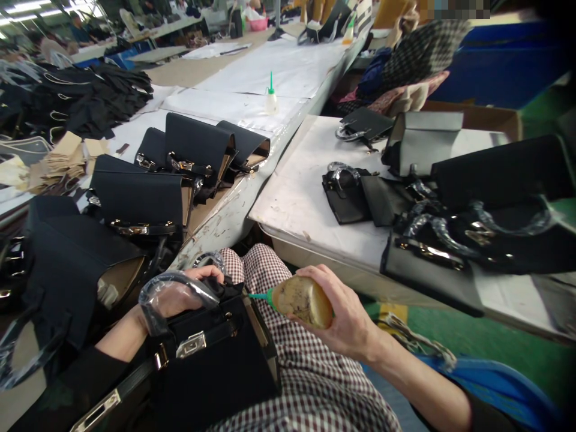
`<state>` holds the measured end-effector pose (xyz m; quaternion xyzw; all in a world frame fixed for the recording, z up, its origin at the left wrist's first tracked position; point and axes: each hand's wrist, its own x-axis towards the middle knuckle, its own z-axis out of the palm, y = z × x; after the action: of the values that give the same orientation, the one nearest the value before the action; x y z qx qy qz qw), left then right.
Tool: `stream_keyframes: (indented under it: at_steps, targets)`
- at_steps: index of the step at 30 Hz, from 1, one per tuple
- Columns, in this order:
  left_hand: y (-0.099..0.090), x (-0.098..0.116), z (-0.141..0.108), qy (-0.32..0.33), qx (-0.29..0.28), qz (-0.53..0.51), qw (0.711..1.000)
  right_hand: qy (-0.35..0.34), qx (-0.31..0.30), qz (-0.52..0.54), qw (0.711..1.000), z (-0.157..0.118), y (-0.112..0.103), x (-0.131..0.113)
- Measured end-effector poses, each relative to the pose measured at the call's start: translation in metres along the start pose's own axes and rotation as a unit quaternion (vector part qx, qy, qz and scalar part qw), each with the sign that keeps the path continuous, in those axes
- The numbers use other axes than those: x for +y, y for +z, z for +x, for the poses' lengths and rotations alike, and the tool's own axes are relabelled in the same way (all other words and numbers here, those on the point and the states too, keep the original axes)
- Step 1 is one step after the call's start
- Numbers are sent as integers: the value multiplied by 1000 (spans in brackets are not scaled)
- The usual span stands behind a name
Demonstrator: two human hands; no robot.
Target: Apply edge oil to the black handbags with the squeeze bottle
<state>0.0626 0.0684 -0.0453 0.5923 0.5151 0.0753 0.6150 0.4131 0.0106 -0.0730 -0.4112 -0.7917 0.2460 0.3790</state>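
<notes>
On my lap rests a black handbag with a gold clasp and a plastic-wrapped handle. My left hand passes through the handle and grips the bag's upper edge near its side; some fingertips are hidden. A squeeze bottle of yellowish liquid, stained dark and fitted with a green nozzle, lies tilted sideways in my right hand, whose fingers wrap round it. The nozzle tip points left at the bag's upper side corner, touching it or very close; I cannot tell which.
Several black handbags stand on the left table. More bags and wrapped handles lie on the right table. Another green-tipped bottle stands farther back. A person in a checkered sleeve sits beyond the right table.
</notes>
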Motion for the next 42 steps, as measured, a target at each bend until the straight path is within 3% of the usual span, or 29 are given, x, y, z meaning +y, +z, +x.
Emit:
stream_keyframes:
  at_steps: [4,13,18,23,26,29,33,38,42]
  targets:
    - [0,-1,0,11,-2,4,1000,8,-21,19,1000,-3,-1,2]
    - [1,1,-2,19,-30,-24,999,126,-165,52,977,-14,-9,-6]
    - [6,5,-4,27,-15,-6,999,194,-206,67,957,-16,-11,-10]
    - [-1,28,-23,67,15,107,992,286,-169,82,940,-10,-16,-2]
    - [-2,46,-41,90,-3,177,980,353,-127,151,915,-10,-21,10]
    - [9,56,-56,120,7,235,964,389,-64,254,883,-14,-25,22]
    - [37,48,-60,143,26,229,963,393,19,299,869,-27,-27,29]
    - [68,32,-62,190,62,209,957,398,37,204,894,-42,-15,27]
    - [83,27,-73,178,52,221,957,358,15,138,923,-37,1,27]
